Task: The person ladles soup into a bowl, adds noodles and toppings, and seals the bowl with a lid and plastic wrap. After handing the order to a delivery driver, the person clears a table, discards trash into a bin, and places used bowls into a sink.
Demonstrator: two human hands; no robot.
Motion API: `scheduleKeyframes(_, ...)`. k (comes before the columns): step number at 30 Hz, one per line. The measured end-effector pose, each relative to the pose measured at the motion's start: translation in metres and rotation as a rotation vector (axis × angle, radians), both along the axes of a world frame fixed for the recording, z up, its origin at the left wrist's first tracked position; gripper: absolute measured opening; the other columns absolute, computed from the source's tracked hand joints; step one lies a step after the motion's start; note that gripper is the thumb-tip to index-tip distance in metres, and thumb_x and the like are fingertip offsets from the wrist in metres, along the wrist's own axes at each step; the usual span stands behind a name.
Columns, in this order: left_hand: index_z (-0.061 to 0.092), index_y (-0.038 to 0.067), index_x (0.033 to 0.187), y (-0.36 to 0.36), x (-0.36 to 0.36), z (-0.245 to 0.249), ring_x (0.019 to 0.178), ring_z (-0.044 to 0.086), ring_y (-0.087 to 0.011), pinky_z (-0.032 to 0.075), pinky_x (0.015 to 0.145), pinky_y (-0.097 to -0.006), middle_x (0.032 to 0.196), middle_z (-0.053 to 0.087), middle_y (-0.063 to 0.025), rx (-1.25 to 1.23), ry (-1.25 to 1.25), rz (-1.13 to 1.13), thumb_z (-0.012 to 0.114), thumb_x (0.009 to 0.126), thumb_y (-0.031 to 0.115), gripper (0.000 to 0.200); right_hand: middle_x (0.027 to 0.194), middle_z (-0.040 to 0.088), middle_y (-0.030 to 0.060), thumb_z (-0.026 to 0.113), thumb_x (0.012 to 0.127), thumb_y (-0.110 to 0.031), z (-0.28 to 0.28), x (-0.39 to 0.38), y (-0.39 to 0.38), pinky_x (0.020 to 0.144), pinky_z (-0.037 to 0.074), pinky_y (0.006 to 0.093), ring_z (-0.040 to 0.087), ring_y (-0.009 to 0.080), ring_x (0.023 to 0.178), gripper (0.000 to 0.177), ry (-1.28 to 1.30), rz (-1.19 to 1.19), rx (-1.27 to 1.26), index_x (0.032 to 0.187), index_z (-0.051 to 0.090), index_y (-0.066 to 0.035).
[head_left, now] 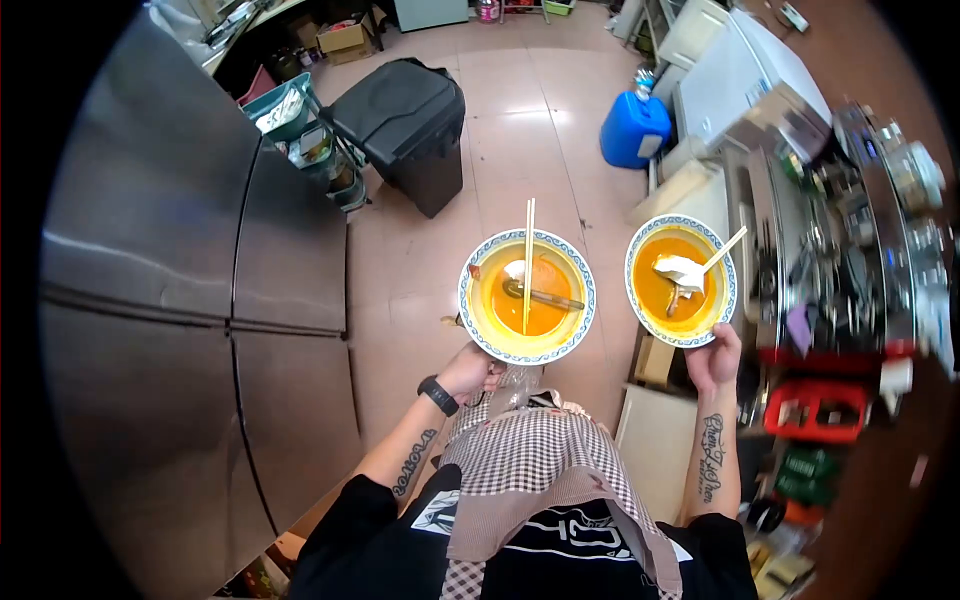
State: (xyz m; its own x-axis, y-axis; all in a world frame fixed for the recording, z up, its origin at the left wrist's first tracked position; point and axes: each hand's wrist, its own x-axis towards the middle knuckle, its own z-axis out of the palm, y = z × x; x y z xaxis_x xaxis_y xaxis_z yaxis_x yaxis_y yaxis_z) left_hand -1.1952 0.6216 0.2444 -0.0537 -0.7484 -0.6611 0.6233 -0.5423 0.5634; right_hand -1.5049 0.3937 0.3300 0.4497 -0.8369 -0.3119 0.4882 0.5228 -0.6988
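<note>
My left hand grips the near edge of a blue-rimmed bowl of orange soup; part of the hand is hidden beneath it. A pair of chopsticks and a dark-handled spoon rest in this bowl. Some clear plastic hangs just below it, close to my hand. In my right hand is a second patterned bowl, also with orange liquid, held from below at its near rim. A white item, perhaps crumpled tissue, and a pale stick-like utensil lie in it.
Steel refrigerator doors stand on the left. Ahead are a black lidded bin and a teal tiered cart. On the right are a blue jug, a white appliance, cluttered shelves and a red crate.
</note>
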Motion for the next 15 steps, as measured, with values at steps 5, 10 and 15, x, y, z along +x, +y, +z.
scheduleKeyframes(5, 0.050, 0.006, 0.084, -0.142, 0.069, 0.000, 0.047, 0.033, -0.0074, 0.036, 0.045, -0.0230, 0.062, 0.043, 0.0004, 0.019, 0.008, 0.159, 0.036, 0.100, 0.015, 0.023, 0.139, 0.048, 0.0142, 0.049, 0.079, -0.010, -0.017, 0.100, -0.184, 0.111, 0.033, 0.0466, 0.046, 0.0298, 0.128, 0.059, 0.000, 0.094, 0.060, 0.137, 0.039, 0.000)
scheduleKeyframes(10, 0.050, 0.007, 0.085, -0.250, 0.147, -0.010, 0.048, 0.036, -0.0073, 0.033, 0.043, -0.0228, 0.064, 0.044, 0.0003, 0.046, 0.012, 0.323, 0.037, 0.101, 0.020, 0.024, 0.135, 0.052, 0.0145, 0.048, 0.079, -0.009, -0.020, 0.223, -0.345, 0.109, 0.036, 0.0447, 0.050, 0.0295, 0.124, 0.055, 0.016, 0.267, 0.056, 0.134, 0.043, 0.000)
scheduleKeyframes(15, 0.050, 0.008, 0.082, -0.355, 0.197, -0.032, 0.047, 0.034, -0.0082, 0.031, 0.046, -0.0233, 0.063, 0.044, 0.0010, 0.047, -0.076, 0.601, 0.035, 0.100, 0.020, 0.027, 0.135, 0.051, 0.0142, 0.050, 0.079, -0.009, -0.065, 0.347, -0.520, 0.108, 0.039, 0.0408, 0.051, 0.0271, 0.124, 0.057, 0.029, 0.549, 0.021, 0.135, 0.042, 0.000)
